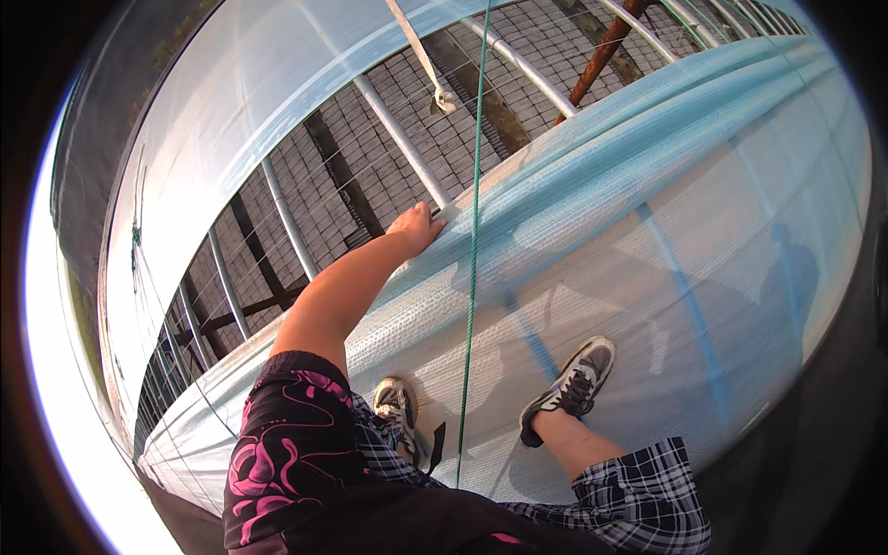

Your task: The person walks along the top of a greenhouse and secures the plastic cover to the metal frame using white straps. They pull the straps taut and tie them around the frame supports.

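Note:
My left hand (pixel 417 229) rests on the upper edge of the bunched translucent plastic sheeting (pixel 590 173), beside the lower end of a metal pipe (pixel 402 142). Whether its fingers grip the edge or only press on it, I cannot tell. My right hand is out of view. A green rope (pixel 474 236) runs lengthwise past my left hand, over the sheeting. Both my shoes stand on the sheeting, one sneaker (pixel 397 406) below my left arm and the other sneaker (pixel 583 378) farther right. Above the hand, a pale strap (pixel 418 52) ends in a knot over the opening.
Through the long opening show rows of small trays or blocks (pixel 444 132) far below. Several pipes cross it, and a rusty brown beam (pixel 603 52) slants at the upper right. Another plastic sheet (pixel 229 90) borders its far side. Thin cords (pixel 137 239) hang at the left.

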The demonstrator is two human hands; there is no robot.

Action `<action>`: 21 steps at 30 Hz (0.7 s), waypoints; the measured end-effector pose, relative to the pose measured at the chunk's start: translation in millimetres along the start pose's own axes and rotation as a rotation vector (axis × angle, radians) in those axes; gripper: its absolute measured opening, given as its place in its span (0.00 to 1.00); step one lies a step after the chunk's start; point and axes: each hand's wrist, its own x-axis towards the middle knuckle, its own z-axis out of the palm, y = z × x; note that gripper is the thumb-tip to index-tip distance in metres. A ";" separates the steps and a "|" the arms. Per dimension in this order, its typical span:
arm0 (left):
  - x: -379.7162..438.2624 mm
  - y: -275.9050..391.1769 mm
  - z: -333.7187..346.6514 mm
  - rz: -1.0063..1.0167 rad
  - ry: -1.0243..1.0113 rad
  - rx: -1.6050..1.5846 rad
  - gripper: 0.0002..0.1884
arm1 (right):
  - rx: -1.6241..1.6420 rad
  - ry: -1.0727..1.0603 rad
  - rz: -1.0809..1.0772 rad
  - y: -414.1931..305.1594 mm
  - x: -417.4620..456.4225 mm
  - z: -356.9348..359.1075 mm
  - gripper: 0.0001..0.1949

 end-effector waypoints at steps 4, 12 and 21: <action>30.6 13.3 18.2 0.003 0.405 0.107 0.29 | 0.011 -0.026 -0.004 0.3 10.5 5.4 0.18; 16.9 19.3 -11.9 -0.068 -0.178 -0.262 0.43 | -0.080 -0.054 0.070 88.1 2.1 -11.9 0.20; -42.0 43.8 14.4 0.116 -0.339 -0.412 0.44 | 0.024 0.291 0.250 162.7 237.5 -80.7 0.23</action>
